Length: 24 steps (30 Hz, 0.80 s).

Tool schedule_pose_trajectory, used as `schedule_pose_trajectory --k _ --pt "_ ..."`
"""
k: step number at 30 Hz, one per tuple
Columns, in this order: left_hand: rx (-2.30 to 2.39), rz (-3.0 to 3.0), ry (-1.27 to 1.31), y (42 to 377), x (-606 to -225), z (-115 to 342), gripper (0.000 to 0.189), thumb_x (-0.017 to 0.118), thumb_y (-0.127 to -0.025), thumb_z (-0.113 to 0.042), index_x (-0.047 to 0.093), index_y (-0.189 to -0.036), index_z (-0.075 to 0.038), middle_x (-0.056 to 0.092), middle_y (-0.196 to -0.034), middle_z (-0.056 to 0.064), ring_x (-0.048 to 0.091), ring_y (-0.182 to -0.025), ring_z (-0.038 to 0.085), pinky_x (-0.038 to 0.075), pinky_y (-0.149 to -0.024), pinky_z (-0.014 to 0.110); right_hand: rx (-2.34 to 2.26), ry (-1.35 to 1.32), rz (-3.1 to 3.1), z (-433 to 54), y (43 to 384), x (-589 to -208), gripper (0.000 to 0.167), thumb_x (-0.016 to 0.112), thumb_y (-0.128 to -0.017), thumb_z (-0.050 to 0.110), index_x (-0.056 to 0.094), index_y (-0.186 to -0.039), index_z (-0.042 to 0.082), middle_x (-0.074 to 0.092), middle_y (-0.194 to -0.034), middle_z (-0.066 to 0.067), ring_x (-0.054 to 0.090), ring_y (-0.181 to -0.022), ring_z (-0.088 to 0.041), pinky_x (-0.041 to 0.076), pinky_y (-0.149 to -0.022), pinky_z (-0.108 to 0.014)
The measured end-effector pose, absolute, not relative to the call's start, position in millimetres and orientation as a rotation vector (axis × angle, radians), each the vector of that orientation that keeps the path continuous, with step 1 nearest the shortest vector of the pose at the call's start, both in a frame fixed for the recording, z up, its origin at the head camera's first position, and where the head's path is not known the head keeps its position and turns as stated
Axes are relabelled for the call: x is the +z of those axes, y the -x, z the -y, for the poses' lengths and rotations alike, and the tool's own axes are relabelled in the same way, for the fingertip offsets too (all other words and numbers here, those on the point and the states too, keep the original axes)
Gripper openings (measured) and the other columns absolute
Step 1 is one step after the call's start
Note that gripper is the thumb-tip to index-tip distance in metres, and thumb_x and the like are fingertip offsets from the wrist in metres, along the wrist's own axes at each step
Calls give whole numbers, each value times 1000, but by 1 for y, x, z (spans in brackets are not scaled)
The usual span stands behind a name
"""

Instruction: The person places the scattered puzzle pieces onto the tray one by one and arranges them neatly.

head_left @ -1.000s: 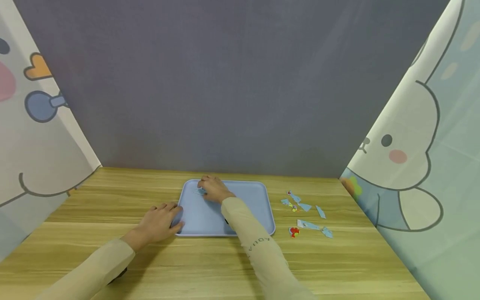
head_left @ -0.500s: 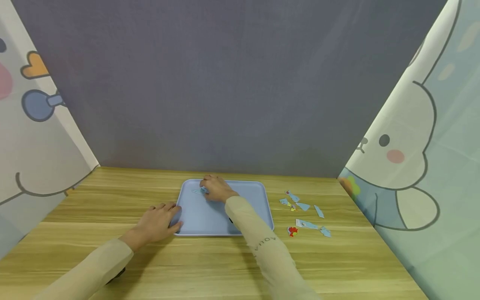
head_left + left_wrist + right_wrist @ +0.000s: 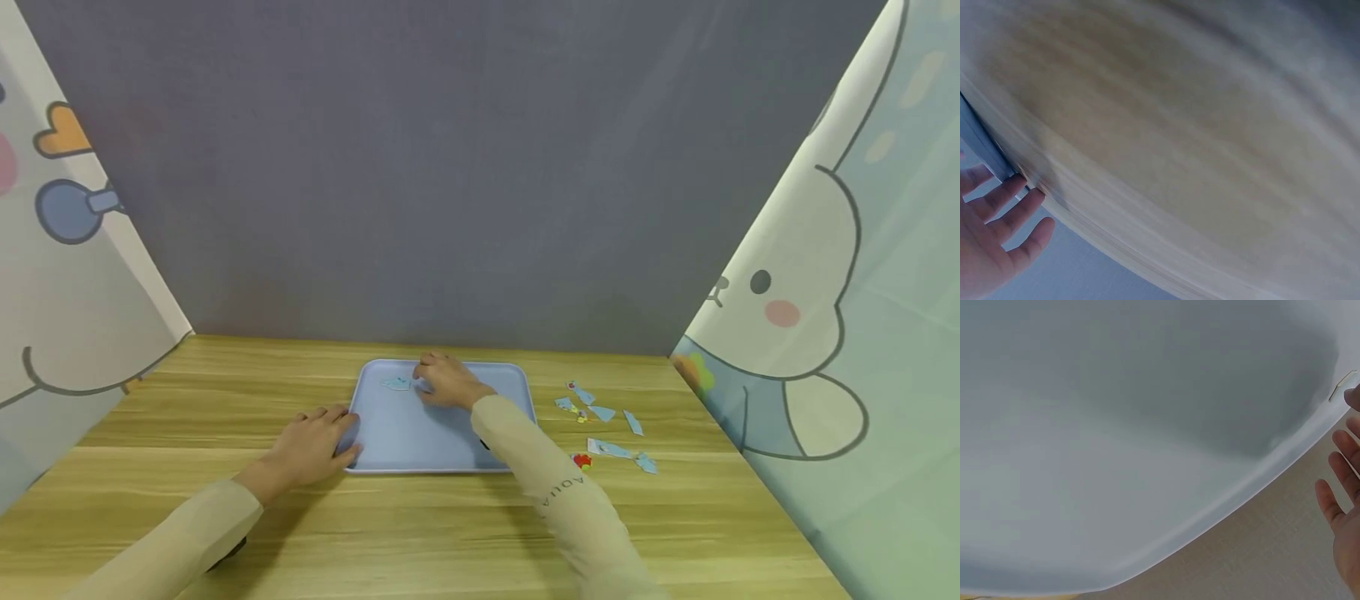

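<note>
A light-blue flat piece (image 3: 395, 383), like a scrap of a cut-up picture, lies at the back left inside the pale blue tray (image 3: 420, 437). Just to its right hovers my right hand (image 3: 450, 382), fingers loosely bent and apart from the piece. In the right wrist view the fingers of that hand (image 3: 1346, 469) are spread near the tray's rim, nothing held. My left hand (image 3: 309, 446) rests at the tray's left edge. In the left wrist view, the fingertips of that hand (image 3: 1004, 219) touch the rim, fingers slightly bent.
Several similar light-blue pieces (image 3: 609, 448) lie scattered on the wooden table (image 3: 420, 533) right of the tray, with a red one (image 3: 581, 461) partly behind the right sleeve. A grey panel (image 3: 480, 183) closes off the back; printed cloths (image 3: 787, 350) stand at both sides.
My right hand has moved right, off the light-blue piece, which now shows in the tray's back left. The left hand stays at the tray edge. The head view has shifted slightly.
</note>
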State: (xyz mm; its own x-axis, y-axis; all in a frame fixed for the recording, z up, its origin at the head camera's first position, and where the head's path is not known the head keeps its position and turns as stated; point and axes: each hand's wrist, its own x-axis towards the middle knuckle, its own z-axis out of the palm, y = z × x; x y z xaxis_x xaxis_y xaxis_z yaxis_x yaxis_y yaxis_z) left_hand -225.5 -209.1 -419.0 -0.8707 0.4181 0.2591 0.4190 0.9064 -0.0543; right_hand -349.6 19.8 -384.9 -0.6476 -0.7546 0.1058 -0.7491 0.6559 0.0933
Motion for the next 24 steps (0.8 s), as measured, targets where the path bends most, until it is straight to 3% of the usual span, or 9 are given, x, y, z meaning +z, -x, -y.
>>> schedule_pose_trajectory --k 24 --pt "-20 2815 622 224 -416 208 47 58 -85 -41 58 -116 -6 57 -120 18 56 -107 38 46 -81 56 -89 -1289 2741 -71 333 -386 30 61 -86 31 62 -113 17 58 -113 3 48 -112 -16 38 -101 -44"
